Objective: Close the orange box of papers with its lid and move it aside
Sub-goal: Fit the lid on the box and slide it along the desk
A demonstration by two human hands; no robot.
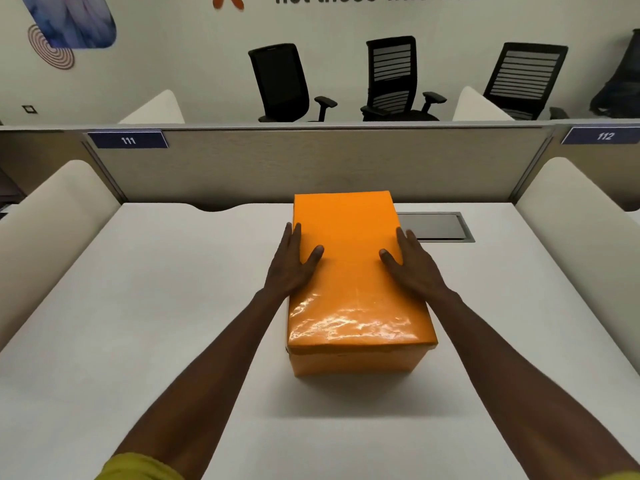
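Note:
An orange box (353,362) stands in the middle of the white desk (138,323), its glossy orange lid (349,244) sitting on top and covering it. The papers inside are hidden. My left hand (289,268) clasps the lid's left edge, thumb on top and fingers down the side. On the opposite edge, my right hand (414,266) holds the lid the same way. Both forearms reach in from the bottom of the view.
A grey cable hatch (436,226) is set into the desk just right of the box's far end. A beige partition (311,164) closes the desk's back, cream side dividers (52,216) flank it. Black office chairs (398,77) stand beyond.

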